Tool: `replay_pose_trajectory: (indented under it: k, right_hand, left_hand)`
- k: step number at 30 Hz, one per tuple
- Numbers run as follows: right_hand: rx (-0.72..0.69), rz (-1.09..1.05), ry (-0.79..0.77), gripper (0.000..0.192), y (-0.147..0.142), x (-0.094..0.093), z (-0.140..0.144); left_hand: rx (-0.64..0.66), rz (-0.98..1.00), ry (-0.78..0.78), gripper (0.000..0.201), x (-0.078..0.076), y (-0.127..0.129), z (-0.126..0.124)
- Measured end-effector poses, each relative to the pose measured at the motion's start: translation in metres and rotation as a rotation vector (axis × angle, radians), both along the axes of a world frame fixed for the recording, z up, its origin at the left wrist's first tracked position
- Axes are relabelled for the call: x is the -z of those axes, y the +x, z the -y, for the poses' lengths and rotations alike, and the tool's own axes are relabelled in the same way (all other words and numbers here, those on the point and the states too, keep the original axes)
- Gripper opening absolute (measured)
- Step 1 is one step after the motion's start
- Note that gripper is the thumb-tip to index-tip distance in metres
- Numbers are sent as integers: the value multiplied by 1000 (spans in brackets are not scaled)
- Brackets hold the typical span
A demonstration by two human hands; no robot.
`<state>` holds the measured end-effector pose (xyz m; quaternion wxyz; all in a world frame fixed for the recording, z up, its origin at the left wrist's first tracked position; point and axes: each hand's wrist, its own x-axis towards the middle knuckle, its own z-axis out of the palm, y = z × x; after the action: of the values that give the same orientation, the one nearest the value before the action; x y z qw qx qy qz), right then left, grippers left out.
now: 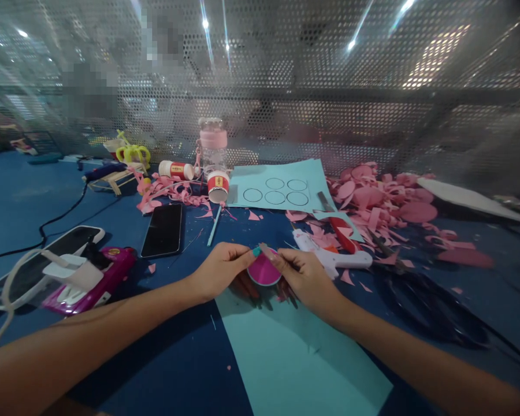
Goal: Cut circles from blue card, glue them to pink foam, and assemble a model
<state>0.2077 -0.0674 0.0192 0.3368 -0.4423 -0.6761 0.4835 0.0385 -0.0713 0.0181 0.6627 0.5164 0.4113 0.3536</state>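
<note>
- While both forearms are stretched forward over the blue surface (34,196), a pink paper disc (264,271) is held between the two hands, just above the near edge of a plain light-blue sheet (294,352)
- The left hand (223,268) is closed on the disc's left edge, pinched between thumb and fingers; a teal nail is seen at the tip touching the disc
- The right hand (303,277) is closed on the disc's right and upper edge, its fingertips meeting the left hand's above the disc
- Just right of the disc, a white glue gun (333,257) is laid on the surface, and a red-handled cutter (340,231) lies just beyond it
- Farther right of the disc, black scissors (429,306) are seen, blurred
- Behind the disc, a second light-blue sheet with drawn circles (281,185) is spread flat; pink paper scraps (381,202) are heaped to its right
- Behind and left of the disc, a black phone (163,229) lies face up, with a thin light-blue stick (214,225) between it and the disc
- A small red-and-white cup (218,186) stands behind the stick, a pink-lidded clear bottle (213,147) behind the cup
- Well left of the disc, a magenta device (91,283) rests beside a white-edged tablet (39,260)
</note>
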Motion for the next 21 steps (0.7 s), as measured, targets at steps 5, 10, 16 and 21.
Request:
replay_pose_trajectory:
  k: [5,10,16,21]
  right_hand:
    - [-8,23,-50,44,-1,-1,2]
    - [-8,35,130,45,-1,-3,2]
    - [264,73,532,40,5,1,6]
    - [208,-56,316,46,6,10,2]
  left_hand:
    - [-13,-50,68,35,4,1,0]
    - [-88,-138,310,27,3,-2,2]
    - [-280,-260,950,23,2,-13,2]
    - [-153,-312,1313,32,8,-16,-4]
